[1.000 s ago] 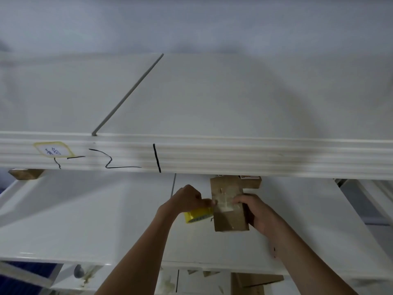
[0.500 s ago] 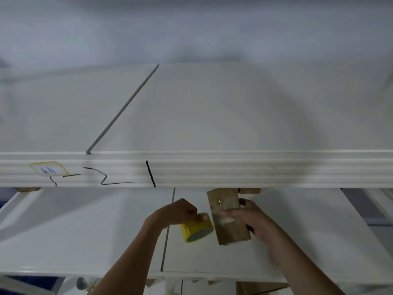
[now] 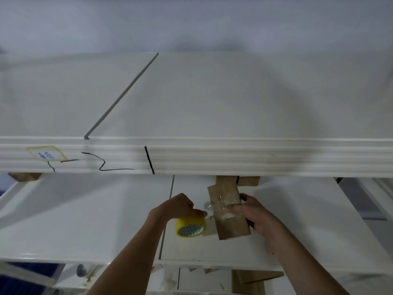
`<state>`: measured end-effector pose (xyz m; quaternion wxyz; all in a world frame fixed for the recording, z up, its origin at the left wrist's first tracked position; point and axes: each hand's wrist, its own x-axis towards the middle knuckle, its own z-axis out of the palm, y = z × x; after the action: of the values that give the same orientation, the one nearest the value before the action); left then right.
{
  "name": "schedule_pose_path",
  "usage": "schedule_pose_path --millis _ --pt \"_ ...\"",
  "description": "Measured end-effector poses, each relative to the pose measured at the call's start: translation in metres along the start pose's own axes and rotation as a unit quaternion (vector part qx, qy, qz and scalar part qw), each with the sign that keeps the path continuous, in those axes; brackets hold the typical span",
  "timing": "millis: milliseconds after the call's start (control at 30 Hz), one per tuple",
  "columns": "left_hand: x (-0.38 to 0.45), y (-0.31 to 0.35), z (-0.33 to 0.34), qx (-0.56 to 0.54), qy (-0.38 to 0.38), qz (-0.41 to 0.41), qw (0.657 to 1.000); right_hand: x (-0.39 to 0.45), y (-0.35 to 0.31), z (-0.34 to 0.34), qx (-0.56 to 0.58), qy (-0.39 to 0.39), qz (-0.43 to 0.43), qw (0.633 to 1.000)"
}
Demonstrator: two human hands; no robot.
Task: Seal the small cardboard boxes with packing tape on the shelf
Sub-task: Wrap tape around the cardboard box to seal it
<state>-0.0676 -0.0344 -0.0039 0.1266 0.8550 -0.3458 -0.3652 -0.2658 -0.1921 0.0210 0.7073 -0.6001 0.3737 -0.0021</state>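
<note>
Head view. The small brown cardboard box [image 3: 228, 211] stands on the white middle shelf [image 3: 85, 220], lower centre of frame, at about 5 o'clock from the black marker stroke on the white upper shelf edge [image 3: 255, 156]. A band of clear packing tape [image 3: 226, 206] crosses the box's top face, glossy and wrinkled. The right hand [image 3: 254, 215] is at 3 o'clock of the box; its fingers [image 3: 232, 208] are wrapped around the box, thumb pressed on the tape band. The left hand [image 3: 177, 208] is at 9 o'clock of the box, fingers clenched over the top of the yellow roll of packing tape [image 3: 190, 227], thumb tip reaching toward the box's left edge. The roll sits just beside the box at its 8 o'clock; a strip of tape appears to run from the roll to the box, so the tape looks not yet cut.

More brown cardboard boxes [image 3: 247, 180] sit at 12 o'clock behind the held box, partly hidden by the upper shelf; whether they are taped cannot be told. Another brown box corner [image 3: 24, 176] shows at far left.

Judgement: this box is mid-seal, with tape laid across the top and tearing off and smoothing the ends left. Overall progress on the set is unclear.
</note>
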Motion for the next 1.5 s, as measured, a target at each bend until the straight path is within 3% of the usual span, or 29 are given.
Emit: schedule_pose_path --millis 267,367,667,867,1033,1200,1400,1500 --pt "-0.011 0.019 -0.009 -0.060 -0.042 0.066 0.995 -0.018 -0.010 -0.002 0.035 -0.086 0.008 0.996" --pt "-0.013 0.027 -0.014 -0.104 -0.023 0.088 0.990 -0.018 -0.010 -0.005 0.072 -0.088 0.012 0.993" --pt "-0.007 0.023 -0.013 -0.053 0.032 0.071 0.996 0.003 0.009 0.000 0.113 -0.059 0.028 0.991" --pt "-0.002 0.023 -0.001 -0.022 0.077 0.050 0.996 0.005 0.008 0.004 -0.024 0.035 0.003 0.999" --pt "-0.001 0.034 0.002 0.023 0.110 0.060 0.992 0.010 0.006 0.024 -0.162 0.029 0.017 0.986" --pt "-0.002 0.038 0.002 0.003 0.095 0.048 0.994 0.025 0.017 0.023 -0.137 0.059 0.023 0.989" --pt "-0.004 0.025 0.004 -0.056 0.011 0.084 0.995 0.017 0.018 0.020 -0.134 0.097 0.025 0.986" --pt "-0.002 0.022 0.008 -0.030 0.027 0.081 0.996 0.019 0.021 0.017 -0.147 0.093 0.035 0.984"
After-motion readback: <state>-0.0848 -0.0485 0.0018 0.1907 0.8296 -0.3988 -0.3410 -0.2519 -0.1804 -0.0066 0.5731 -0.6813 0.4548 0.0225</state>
